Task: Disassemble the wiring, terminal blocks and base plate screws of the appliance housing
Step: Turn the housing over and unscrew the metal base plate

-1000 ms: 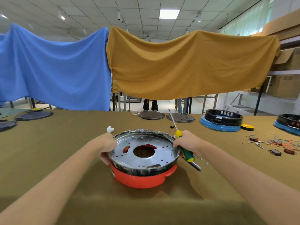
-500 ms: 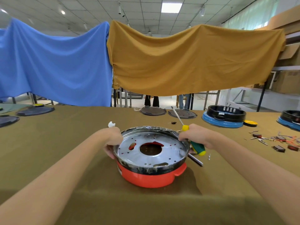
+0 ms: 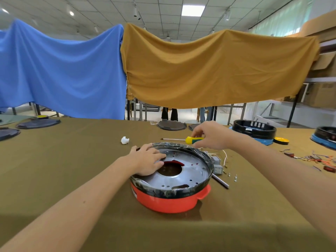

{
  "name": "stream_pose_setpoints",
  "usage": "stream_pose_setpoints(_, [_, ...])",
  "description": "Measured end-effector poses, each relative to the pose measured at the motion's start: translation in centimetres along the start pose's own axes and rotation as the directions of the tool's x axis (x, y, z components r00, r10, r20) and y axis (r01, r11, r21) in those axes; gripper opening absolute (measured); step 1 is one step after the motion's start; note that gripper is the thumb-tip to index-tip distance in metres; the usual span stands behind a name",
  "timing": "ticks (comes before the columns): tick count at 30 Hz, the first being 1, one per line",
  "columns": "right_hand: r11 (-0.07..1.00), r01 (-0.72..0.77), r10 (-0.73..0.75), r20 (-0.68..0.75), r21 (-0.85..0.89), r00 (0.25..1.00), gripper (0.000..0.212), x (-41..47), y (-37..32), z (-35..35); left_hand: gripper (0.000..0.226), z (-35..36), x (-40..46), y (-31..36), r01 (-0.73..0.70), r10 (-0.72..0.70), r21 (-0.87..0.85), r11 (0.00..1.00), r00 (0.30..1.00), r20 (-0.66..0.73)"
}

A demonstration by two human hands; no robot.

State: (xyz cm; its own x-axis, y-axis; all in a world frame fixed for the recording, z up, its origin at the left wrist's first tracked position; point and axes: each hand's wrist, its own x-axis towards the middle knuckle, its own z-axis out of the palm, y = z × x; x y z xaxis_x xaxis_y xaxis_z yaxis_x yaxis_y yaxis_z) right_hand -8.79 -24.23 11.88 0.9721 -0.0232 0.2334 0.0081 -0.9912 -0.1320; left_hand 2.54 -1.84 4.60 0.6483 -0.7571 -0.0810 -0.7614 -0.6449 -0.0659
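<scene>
The red appliance housing [image 3: 171, 199] sits upside down near the front edge of the tabletop [image 3: 54, 160], its metal base plate [image 3: 185, 171] facing up. The left hand [image 3: 148, 161] lies flat on the plate's left part, fingers straight and spread, bracing the housing. The right hand [image 3: 211, 136] is raised beyond the housing's far rim and pinches the yellow-and-green handle of a screwdriver [image 3: 189, 140]. The tool's long axis lies roughly level, tip pointing left, parallel to the far edge of the tabletop. The plate's screw holes lie below and nearer than the tip. The tool would likely need tilting tip-down. Loose screws [image 3: 232, 176] and wires [image 3: 224, 157] lie right of the housing.
</scene>
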Motion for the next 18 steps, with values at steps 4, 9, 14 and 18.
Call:
stream_pose_setpoints(4, [0.999,0.048,-0.048,-0.048,0.002,0.998,0.012,-0.2,0.1,-0.3,0.050,-0.2,0.1,0.1,0.015,-0.016,0.039,0.999,0.999,0.037])
stream_pose_setpoints(9, [0.999,0.046,-0.045,-0.044,0.028,0.998,0.015,-0.1,-0.2,-0.6,0.049,-0.4,0.1,0.1,0.019,-0.021,0.031,0.999,0.999,0.045])
stream_pose_setpoints(14, [0.998,0.044,-0.043,-0.029,0.046,0.999,0.014,0.1,-0.3,-0.8,0.049,-0.2,0.2,0.1,0.022,-0.023,0.023,0.999,0.999,0.038])
stream_pose_setpoints(18, [0.998,0.042,-0.042,-0.010,0.044,0.999,0.017,0.3,-0.4,-1.1,0.049,-0.2,0.2,0.1,0.021,-0.021,0.020,1.000,0.999,0.037])
